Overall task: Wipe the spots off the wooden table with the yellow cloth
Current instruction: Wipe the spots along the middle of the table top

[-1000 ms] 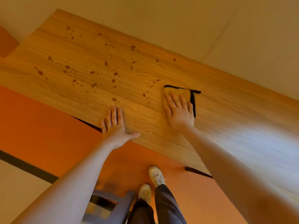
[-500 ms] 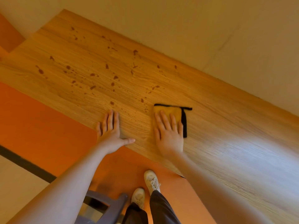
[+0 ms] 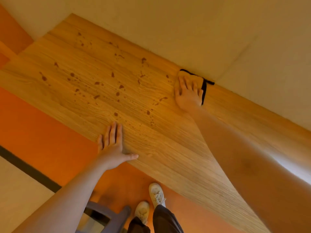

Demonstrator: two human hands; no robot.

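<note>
Flat-fingered, the right hand presses the black-edged yellow cloth against the far edge of the wooden bench, right by the cream wall. Its black-trimmed side runs from the wall toward the near edge. Brown spots scatter leftward. The left hand rests flat, fingers straight, at the near edge. White sneakers stand on the orange floor beside a grey chair.
</note>
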